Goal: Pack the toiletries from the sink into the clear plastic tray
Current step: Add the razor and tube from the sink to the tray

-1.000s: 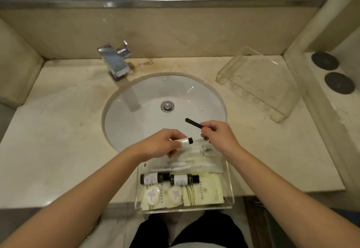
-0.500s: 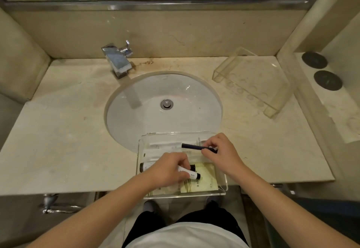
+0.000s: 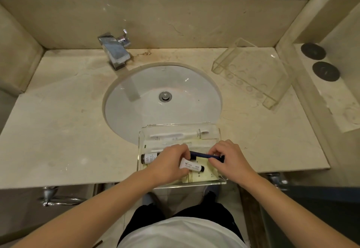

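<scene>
Packing the last toiletries: left hand [image 3: 169, 165] curled round a small white tube [image 3: 191, 166], right hand [image 3: 228, 157] pinching the end of a dark slim stick [image 3: 204, 156], both low over the clear tray [image 3: 222, 183] at the counter's front edge. Tube jutting right from the left fingers [image 3: 180, 153]; stick running leftward from the right fingertips [image 3: 213, 151], just above the tube. Risk, by judgement: tray partly overhanging the sink [image 3: 148, 99] and front edge, liable to tip under pressing; items liable to cross and jam.
</scene>
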`<state>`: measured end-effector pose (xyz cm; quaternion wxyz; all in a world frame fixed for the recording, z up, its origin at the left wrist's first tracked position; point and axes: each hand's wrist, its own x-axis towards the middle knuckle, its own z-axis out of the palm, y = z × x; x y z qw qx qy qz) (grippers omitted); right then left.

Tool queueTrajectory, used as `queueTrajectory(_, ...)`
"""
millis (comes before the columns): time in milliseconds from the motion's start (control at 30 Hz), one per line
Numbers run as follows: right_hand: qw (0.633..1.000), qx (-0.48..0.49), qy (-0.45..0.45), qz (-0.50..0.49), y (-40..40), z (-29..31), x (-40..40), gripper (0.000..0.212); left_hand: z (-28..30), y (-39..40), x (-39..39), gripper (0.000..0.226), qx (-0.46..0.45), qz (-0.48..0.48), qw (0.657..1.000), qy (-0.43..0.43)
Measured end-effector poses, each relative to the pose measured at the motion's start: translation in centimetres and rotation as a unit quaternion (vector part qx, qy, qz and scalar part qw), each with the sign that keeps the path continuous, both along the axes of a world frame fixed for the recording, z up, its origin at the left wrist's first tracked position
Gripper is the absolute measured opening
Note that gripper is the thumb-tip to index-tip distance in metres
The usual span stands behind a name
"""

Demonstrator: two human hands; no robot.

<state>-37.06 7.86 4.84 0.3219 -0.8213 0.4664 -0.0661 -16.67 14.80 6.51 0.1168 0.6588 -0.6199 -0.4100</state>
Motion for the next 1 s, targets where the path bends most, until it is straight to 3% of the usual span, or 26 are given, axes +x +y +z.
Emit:
queueTrajectory(100,1.000,-0.018,-0.006,0.008,0.2,-0.3,-0.3,0.008,0.1,0.4,0.3,0.010,-0.006,-0.003,1.000,-0.002)
queueTrajectory(267,0.998,-0.049,0.005,0.028,0.7,-0.9,-0.5,0.009,-0.4,1.1,0.1,0.024,0.029,0.045,0.998,0.026)
queueTrajectory(433,0.992,-0.093,0.033,0.079,0.8,-1.3,-0.9,0.012,-0.6,1.2,-0.6,0.011,0.023,0.092,0.995,0.022)
queueTrajectory(667,0.983,-0.122,0.055,0.128,0.3,-1.0,-0.8,0.011,-0.4,0.9,-1.0,0.030,0.014,0.078,0.996,-0.049)
queueTrajectory(833,0.975,-0.099,0.069,0.184,0.0,-0.7,-1.0,0.010,-0.7,1.2,-0.9,0.030,0.000,0.071,0.995,-0.074)
queueTrajectory(1000,0.977,-0.119,0.064,0.166,-0.6,-0.7,-1.1,0.009,-0.4,1.2,-0.4,0.028,-0.018,0.059,0.994,-0.089)
